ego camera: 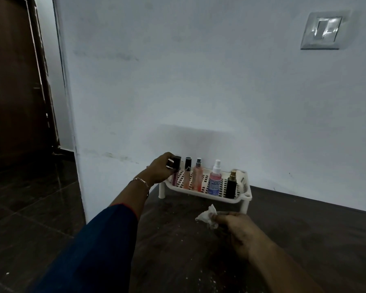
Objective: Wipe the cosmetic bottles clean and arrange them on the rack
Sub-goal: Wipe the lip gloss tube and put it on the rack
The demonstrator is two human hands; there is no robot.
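Note:
A white perforated rack [244,188] on short legs stands on the dark floor against the wall. Several cosmetic bottles stand upright in it: a dark-capped pink tube [175,177] at the left end, a black-capped peach tube [187,175], a peach spray bottle [197,178], a pink spray bottle with a blue label [214,180] and a black bottle with a gold top [231,186]. My left hand [162,167] grips the dark cap of the leftmost tube. My right hand [239,231] hovers in front of the rack, pinching a crumpled white tissue [207,215].
The pale wall [199,81] rises right behind the rack, with a switch plate [323,30] high on the right. A dark wooden door [15,81] stands at the left past the wall corner. Small white crumbs speckle the dark floor [178,250] in front.

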